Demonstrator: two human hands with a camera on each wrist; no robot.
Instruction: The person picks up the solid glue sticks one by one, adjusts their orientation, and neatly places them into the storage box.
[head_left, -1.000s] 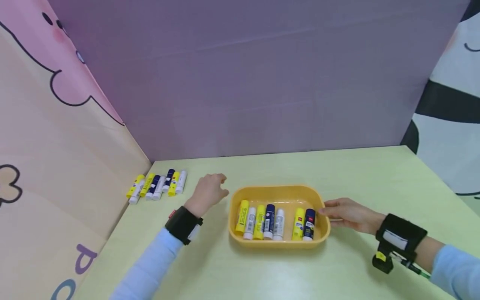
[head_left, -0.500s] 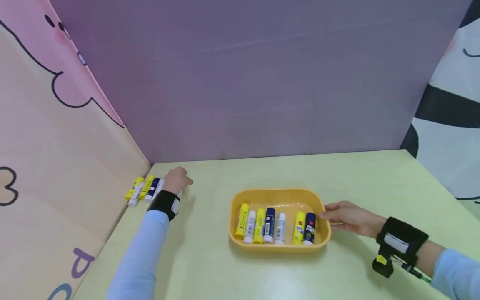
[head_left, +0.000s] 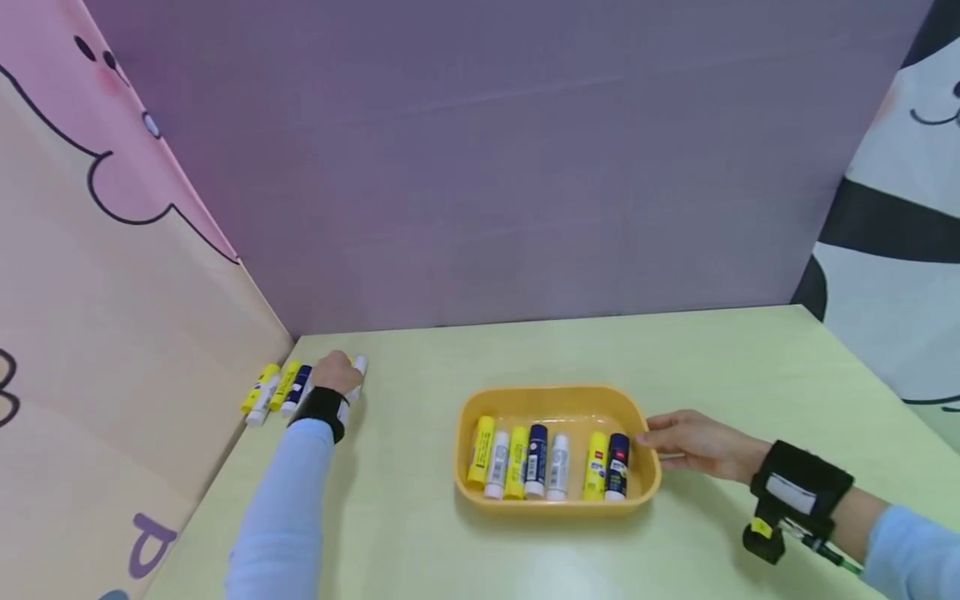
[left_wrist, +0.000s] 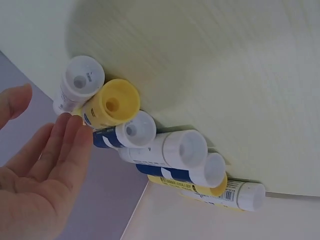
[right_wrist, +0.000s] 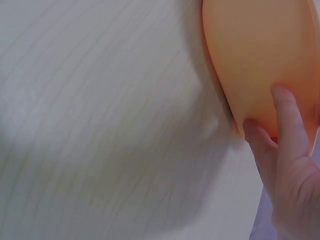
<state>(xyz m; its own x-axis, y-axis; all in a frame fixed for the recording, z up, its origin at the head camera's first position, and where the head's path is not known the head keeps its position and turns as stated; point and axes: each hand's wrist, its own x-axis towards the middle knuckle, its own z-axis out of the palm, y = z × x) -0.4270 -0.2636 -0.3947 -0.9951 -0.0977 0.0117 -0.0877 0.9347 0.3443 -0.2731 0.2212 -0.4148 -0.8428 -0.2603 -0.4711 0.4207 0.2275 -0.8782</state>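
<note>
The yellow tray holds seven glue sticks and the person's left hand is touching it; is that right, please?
Not the left hand: the head view shows the right hand touching the yellow tray, which does hold seven glue sticks.

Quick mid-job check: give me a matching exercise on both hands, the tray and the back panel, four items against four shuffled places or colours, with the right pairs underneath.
Things:
1. left hand
2. right hand
3. tray
4. back panel

Places and colours:
A. touching the tray's right end
B. purple, upright behind the table
C. at the loose glue sticks near the table's far left corner
D. yellow-orange, with seven glue sticks inside

Pairs: 1-C, 2-A, 3-D, 4-B
</note>
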